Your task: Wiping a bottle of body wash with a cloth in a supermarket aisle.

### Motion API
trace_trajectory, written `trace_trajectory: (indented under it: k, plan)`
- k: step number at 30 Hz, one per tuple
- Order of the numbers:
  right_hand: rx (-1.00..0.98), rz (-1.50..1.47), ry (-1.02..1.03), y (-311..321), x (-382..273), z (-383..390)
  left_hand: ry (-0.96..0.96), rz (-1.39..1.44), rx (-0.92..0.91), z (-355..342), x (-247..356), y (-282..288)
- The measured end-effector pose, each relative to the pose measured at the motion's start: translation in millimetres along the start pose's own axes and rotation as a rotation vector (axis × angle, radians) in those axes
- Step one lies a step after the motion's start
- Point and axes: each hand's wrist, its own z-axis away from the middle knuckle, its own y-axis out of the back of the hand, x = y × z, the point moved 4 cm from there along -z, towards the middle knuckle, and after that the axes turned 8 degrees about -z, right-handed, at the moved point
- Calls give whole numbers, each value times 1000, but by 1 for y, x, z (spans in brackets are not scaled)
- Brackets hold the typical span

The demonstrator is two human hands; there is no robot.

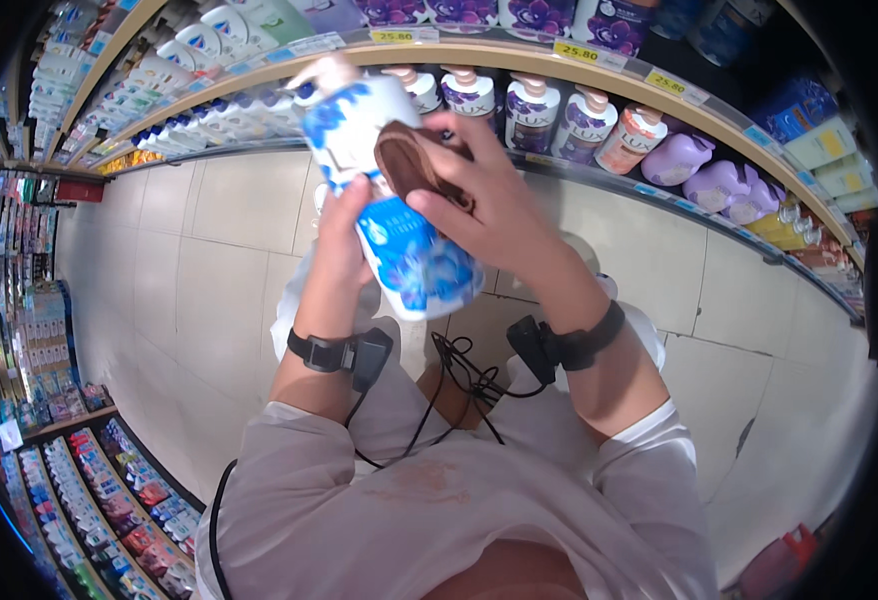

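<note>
A: so where's the bottle (419, 255)?
B: tilted above the floor (229, 210) near the shelf (489, 55), left hand (342, 230) gripping its side, right hand (494, 205) holding a bunched brown cloth (402, 160) against it

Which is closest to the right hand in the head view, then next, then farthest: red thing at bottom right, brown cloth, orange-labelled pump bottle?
1. Brown cloth: held in the right hand.
2. Orange-labelled pump bottle: on the shelf, right of the hand.
3. Red thing: far off, lower right edge.
</note>
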Motion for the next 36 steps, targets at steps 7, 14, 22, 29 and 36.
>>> trace_trajectory:
  k: [7,14,22,29,36]
  plan:
    - [36,-259,-244,3,28,3,37,34,-257,17,-15,-17]
    - [-313,-167,-92,-38,-4,19,-156,218,51,4,36,22]
    - [-31,-98,-151,-26,4,19,52,49,-177,14,2,-3]
    - [96,-1016,-998,-24,34,23,-222,-116,-104,26,9,-17]
    - [16,-1847,-964,-65,20,29,-609,-24,152,27,40,-11]
